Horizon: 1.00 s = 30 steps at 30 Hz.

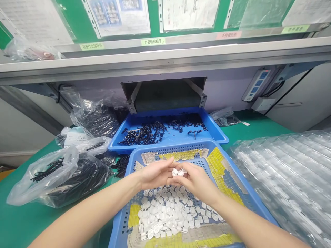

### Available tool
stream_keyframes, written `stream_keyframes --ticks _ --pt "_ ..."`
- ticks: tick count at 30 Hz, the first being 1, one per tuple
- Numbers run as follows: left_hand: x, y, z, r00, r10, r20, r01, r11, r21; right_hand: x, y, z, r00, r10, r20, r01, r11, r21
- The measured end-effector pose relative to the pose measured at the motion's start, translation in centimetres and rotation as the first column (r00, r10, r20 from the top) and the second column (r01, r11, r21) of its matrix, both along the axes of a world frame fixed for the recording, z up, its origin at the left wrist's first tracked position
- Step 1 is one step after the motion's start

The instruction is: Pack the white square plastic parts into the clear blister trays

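Observation:
Over the blue basket (123, 210), my hands meet around a few small white plastic pieces (178, 172). My left hand (157, 173) is cupped, with its fingers running under and behind the pieces. From the other side, my right hand (195, 177) curls its fingers and thumb round them. Their exact number is hidden by the fingers. Below, many loose white plastic pieces (165, 213) with rounded square faces lie heaped on the basket's floor.
Behind the basket, a blue tray (178, 138) holds black plastic parts (147, 133), below a chute (165, 94). Bags of black parts (77, 179) stand left. Stacked clear plastic trays (289, 182) are at the right. A metal shelf edge (168, 65) crosses above; a power strip (257, 84) hangs right.

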State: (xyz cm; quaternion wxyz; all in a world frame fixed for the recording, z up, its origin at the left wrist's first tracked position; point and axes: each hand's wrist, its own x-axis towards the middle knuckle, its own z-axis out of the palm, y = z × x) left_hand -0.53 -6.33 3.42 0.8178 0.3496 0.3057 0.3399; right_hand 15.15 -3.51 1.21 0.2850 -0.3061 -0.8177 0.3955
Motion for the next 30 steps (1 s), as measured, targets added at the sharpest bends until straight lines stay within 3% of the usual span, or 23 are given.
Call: stream_keyframes --ticks 8,14,17,19,21,22,24,26,27,29,30 --pt "-0.4 0.1 -0.2 0.996 0.032 -0.080 -0.028 0.998 0.059 0.1 -0.1 1.1 0.999 -0.043 0.028 0.042 0.998 0.044" --pt "-0.4 0.1 0.0 0.960 0.119 -0.254 -0.081 0.984 0.157 0.2 0.2 1.1 0.998 -0.037 0.049 0.035 0.998 0.044" --pt "-0.4 0.1 0.0 0.949 0.137 -0.285 -0.086 0.979 0.184 0.2 0.1 1.3 0.997 -0.057 0.048 0.057 0.998 -0.001" --pt "-0.5 0.2 -0.2 0.949 0.170 -0.264 -0.128 0.977 0.170 0.1 0.1 1.5 0.993 -0.118 0.019 0.119 0.987 -0.111" --pt "-0.7 0.5 -0.6 0.937 0.228 -0.263 -0.194 0.970 0.149 0.2 0.4 1.6 0.977 -0.207 -0.060 0.175 0.926 -0.334" --pt "-0.8 0.6 -0.8 0.923 0.256 -0.289 -0.221 0.964 0.146 0.3 0.7 1.6 0.960 -0.255 -0.118 0.170 0.862 -0.477" --pt "-1.1 1.0 -1.5 0.868 0.266 -0.419 -0.207 0.961 0.181 0.6 1.5 1.8 0.891 -0.381 -0.248 0.087 0.678 -0.730" --pt "-1.3 1.6 -2.4 0.724 0.218 -0.655 -0.009 0.952 0.307 1.0 2.3 2.1 0.780 -0.515 -0.355 -0.065 0.498 -0.865" --pt "-1.3 2.0 -2.9 0.614 0.205 -0.762 0.137 0.923 0.360 1.3 2.6 2.4 0.721 -0.569 -0.396 -0.139 0.440 -0.887" --pt "-0.9 2.7 -4.0 0.411 0.238 -0.880 0.387 0.828 0.405 1.6 2.9 3.0 0.624 -0.635 -0.456 -0.248 0.392 -0.886" --pt "-0.5 3.1 -4.4 0.349 0.271 -0.897 0.457 0.787 0.415 1.7 2.9 3.3 0.592 -0.649 -0.478 -0.281 0.389 -0.877"
